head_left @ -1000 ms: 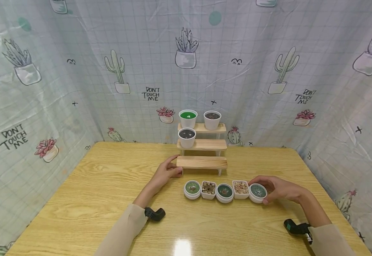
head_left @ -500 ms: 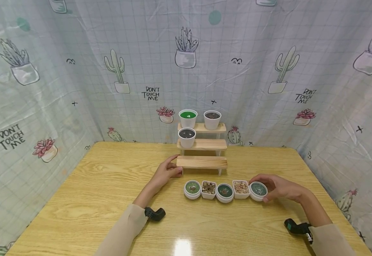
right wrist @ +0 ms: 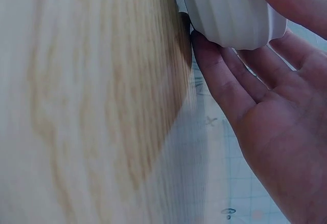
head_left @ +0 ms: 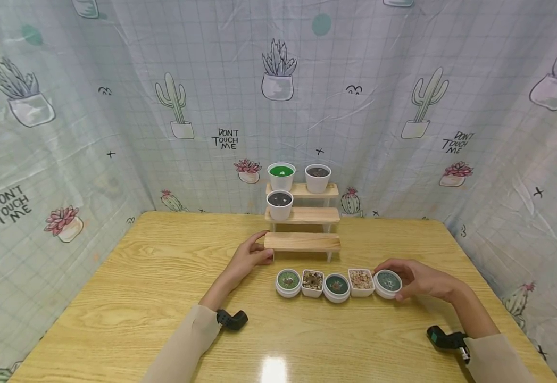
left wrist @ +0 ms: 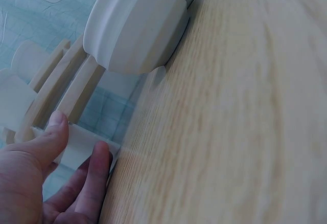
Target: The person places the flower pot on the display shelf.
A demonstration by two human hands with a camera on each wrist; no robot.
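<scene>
A three-step wooden display stand [head_left: 302, 242] with white legs stands in the middle. My left hand [head_left: 247, 260] holds its left end at the lowest step, thumb in front and fingers reaching behind; in the left wrist view the fingertips [left wrist: 101, 152] lie by the white leg panel. In front of the stand is a row of several small white pots. My right hand [head_left: 424, 279] grips the rightmost one, a round pot [head_left: 388, 283] with a bluish-green top. The right wrist view shows fingers [right wrist: 230, 91] under and beside the pot's ribbed wall.
The row also has a square pot of pale pebbles [head_left: 362, 282], a dark green round pot [head_left: 337, 288], a brown-pebble square pot [head_left: 313, 283] and a light green round pot [head_left: 288, 283]. On the upper steps are a green-topped cup [head_left: 281, 178] and two dark-topped cups, including a lower cup [head_left: 280, 206].
My right hand and the round pot have shifted slightly back and to the right. The left hand has stayed at the stand.
</scene>
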